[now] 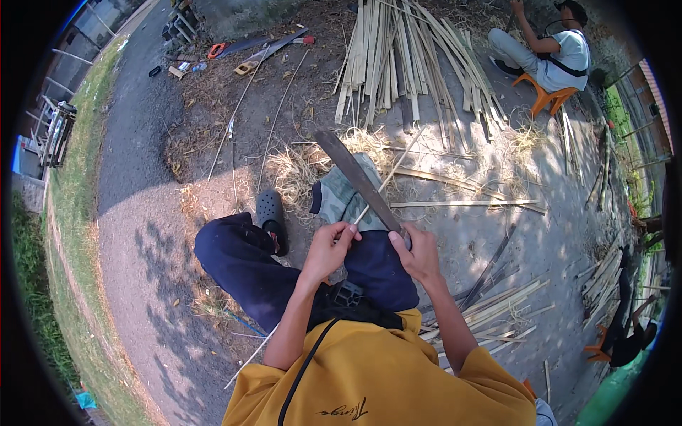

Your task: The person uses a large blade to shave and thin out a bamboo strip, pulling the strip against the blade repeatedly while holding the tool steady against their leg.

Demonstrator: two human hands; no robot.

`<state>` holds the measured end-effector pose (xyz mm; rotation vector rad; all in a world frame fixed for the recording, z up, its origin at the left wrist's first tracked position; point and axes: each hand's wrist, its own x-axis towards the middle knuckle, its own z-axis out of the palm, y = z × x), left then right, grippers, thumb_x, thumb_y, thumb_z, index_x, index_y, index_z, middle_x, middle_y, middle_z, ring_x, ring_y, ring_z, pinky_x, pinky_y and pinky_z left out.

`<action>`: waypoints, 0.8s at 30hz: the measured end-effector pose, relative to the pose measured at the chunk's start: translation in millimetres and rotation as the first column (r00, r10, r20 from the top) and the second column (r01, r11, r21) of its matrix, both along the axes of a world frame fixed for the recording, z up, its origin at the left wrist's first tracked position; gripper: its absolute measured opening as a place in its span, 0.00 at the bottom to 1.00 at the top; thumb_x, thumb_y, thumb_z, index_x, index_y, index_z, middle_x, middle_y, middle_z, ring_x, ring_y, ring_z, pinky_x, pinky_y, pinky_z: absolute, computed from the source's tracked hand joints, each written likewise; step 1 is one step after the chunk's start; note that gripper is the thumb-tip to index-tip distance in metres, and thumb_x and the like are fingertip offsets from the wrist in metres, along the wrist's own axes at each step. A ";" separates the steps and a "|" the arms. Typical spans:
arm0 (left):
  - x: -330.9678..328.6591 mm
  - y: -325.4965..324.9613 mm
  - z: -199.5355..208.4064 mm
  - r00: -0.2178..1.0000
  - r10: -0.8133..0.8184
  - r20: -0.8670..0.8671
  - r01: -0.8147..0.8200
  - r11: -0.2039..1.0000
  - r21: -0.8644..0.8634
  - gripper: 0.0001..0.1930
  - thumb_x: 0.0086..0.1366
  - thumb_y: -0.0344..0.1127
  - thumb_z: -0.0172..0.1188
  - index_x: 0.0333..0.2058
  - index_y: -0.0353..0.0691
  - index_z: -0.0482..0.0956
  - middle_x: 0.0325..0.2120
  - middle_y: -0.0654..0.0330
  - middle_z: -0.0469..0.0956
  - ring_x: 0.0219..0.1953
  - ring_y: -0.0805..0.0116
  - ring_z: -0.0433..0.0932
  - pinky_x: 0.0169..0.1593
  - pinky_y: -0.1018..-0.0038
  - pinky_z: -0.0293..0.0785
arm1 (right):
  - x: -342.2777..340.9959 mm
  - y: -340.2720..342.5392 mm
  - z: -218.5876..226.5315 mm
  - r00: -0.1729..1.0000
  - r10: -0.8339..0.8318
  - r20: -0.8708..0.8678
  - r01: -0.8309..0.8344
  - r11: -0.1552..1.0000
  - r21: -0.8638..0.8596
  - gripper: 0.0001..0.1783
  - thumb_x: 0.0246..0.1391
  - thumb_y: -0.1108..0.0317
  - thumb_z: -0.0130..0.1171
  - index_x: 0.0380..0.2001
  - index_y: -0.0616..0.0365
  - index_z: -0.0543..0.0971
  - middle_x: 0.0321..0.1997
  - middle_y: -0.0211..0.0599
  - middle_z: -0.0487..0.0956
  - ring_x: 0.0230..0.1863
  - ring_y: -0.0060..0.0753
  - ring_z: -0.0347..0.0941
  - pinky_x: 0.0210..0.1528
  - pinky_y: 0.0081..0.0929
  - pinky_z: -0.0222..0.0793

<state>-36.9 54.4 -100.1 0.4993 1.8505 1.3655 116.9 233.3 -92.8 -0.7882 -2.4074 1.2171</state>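
My left hand [328,250] is closed, pinching a thin pale bamboo strip [410,147] between thumb and fingers. The strip slants up and to the right, crossing a long dark machete blade [353,169]. My right hand [420,255] is wrapped around the machete's handle end, its thumb along the near end; the handle itself is mostly hidden. The blade points away and to the left. Beneath blade and strip, a grey-green patterned cloth [334,199] lies over my right leg. A pale length showing beside my left forearm [252,357] may be the same strip's other end.
Ahead lies a large pile of split bamboo slats [387,60], with curly shavings [291,170] around it. More slats [508,302] lie at right. Saws [245,44] rest at far left. One person sits on an orange stool [543,92]; another person [632,341] is at right.
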 end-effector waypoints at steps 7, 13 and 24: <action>3.8 -12.4 7.2 0.999 0.013 -0.039 -0.013 1.000 -0.016 0.15 0.79 0.37 0.57 0.35 0.33 0.84 0.21 0.70 0.71 0.26 0.82 0.65 0.31 0.77 0.60 | -26.5 -0.6 0.0 0.949 0.240 0.203 -0.264 0.959 0.099 0.27 0.62 0.42 0.64 0.40 0.59 0.83 0.22 0.54 0.80 0.29 0.63 0.81 0.32 0.50 0.73; 8.3 -18.4 11.7 0.988 0.050 -0.146 -0.057 0.998 -0.039 0.14 0.78 0.36 0.57 0.34 0.34 0.83 0.19 0.71 0.68 0.24 0.82 0.62 0.28 0.75 0.57 | -37.7 3.5 -1.3 0.923 0.298 0.244 -0.335 0.934 0.126 0.32 0.63 0.36 0.61 0.38 0.60 0.83 0.20 0.56 0.79 0.28 0.64 0.81 0.32 0.53 0.75; 21.8 -61.5 19.2 0.998 0.059 -0.024 -0.061 0.990 -0.128 0.13 0.78 0.35 0.57 0.33 0.34 0.82 0.20 0.73 0.66 0.24 0.83 0.61 0.29 0.77 0.56 | -39.2 2.6 -5.0 0.959 0.242 0.151 -0.258 0.961 0.097 0.27 0.63 0.43 0.63 0.36 0.62 0.83 0.19 0.58 0.76 0.27 0.66 0.78 0.30 0.52 0.71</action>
